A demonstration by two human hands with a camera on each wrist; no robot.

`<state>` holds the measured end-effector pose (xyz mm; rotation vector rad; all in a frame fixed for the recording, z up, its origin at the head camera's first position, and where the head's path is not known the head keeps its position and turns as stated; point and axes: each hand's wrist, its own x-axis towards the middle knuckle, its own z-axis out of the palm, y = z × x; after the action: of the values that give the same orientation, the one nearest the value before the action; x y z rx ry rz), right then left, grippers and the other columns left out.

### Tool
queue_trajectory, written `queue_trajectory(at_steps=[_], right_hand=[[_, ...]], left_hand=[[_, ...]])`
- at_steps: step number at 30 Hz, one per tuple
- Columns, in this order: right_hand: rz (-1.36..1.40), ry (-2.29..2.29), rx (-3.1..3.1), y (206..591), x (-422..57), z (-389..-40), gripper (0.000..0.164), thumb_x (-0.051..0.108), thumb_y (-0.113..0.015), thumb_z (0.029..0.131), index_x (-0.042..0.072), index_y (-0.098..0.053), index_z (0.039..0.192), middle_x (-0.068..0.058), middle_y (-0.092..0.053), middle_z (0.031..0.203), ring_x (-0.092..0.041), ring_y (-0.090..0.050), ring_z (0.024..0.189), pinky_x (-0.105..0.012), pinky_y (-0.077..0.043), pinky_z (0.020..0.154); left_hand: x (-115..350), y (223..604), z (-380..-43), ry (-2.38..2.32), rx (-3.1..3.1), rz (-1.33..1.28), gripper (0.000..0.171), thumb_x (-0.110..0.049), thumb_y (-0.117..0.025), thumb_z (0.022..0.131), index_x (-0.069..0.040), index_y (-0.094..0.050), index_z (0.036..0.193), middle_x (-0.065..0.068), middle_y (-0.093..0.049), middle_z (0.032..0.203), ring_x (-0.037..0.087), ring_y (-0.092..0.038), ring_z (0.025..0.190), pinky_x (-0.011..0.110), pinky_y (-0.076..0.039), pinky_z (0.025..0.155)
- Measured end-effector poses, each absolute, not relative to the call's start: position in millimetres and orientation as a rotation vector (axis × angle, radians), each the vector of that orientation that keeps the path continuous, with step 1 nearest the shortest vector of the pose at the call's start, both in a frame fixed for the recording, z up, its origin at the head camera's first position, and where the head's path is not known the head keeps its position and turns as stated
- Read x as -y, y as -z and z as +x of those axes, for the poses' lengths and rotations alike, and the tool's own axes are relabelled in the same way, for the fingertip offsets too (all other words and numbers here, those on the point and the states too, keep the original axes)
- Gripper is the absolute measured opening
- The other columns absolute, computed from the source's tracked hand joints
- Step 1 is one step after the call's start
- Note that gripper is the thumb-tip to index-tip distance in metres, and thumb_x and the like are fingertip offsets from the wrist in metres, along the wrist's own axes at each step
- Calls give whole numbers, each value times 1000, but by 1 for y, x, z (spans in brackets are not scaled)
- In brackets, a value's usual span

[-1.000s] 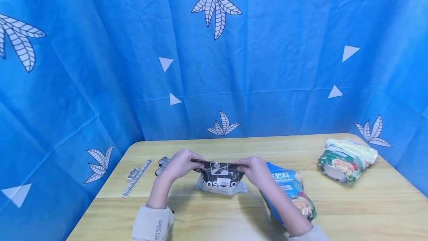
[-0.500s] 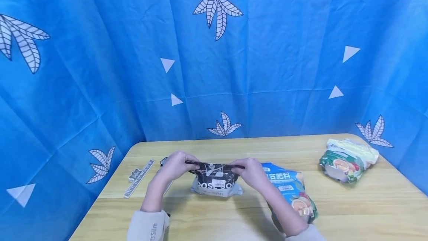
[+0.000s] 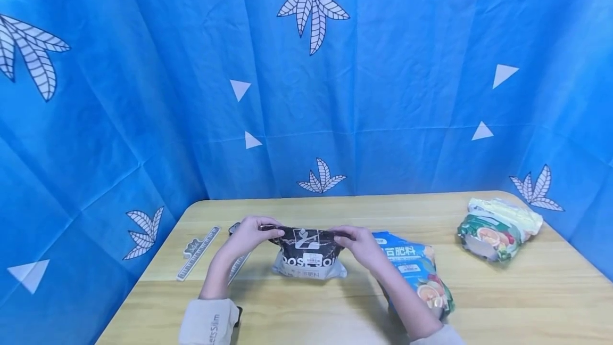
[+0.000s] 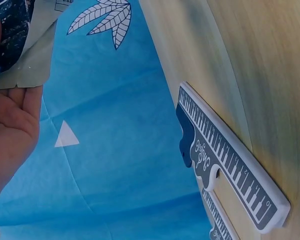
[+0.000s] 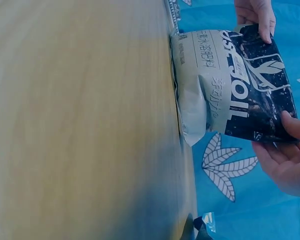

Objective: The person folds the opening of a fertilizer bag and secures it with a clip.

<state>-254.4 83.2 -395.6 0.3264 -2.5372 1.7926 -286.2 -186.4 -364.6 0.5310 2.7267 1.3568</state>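
A black and pale grey soil bag [image 3: 310, 252] stands upright on the table, its dark upper part held up between my two hands. My left hand [image 3: 254, 236] pinches the top left corner, thumb in front and fingers behind. At the opposite top corner my right hand [image 3: 359, 246] pinches the edge the same way. The right wrist view shows the bag's [image 5: 215, 80] printed front, with its pale lower end at the tabletop. In the left wrist view the left hand [image 4: 12, 130] has its fingers behind the bag's pale material [image 4: 35, 60].
A flat clip with ruler-like markings [image 3: 198, 253] lies at the table's left. A second such clip [image 3: 238, 265] lies partly behind the left forearm. A blue fertilizer bag [image 3: 412, 265] lies under the right forearm. A green fruit-printed bag [image 3: 498, 230] sits far right. Blue curtain [image 3: 402, 95] surrounds the table.
Both hands and the soil bag have shifted slightly left in the head view. More of the second clip shows beside the left forearm. Both hands keep their pinch on the bag's top edge.
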Motion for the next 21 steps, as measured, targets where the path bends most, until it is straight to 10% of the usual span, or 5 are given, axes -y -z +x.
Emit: queue_trajectory(at_steps=[21], right_hand=[[326, -1910, 2552, 394, -85, -254, 22, 1, -53, 88, 0, -65, 107, -11, -66, 100, -23, -61, 90, -49, -41, 90]], left_hand=[[185, 363, -284, -1322, -2769, 515, 22, -22, -72, 79, -10, -71, 98, 4, -67, 97, 17, -61, 87, 47, -42, 87]])
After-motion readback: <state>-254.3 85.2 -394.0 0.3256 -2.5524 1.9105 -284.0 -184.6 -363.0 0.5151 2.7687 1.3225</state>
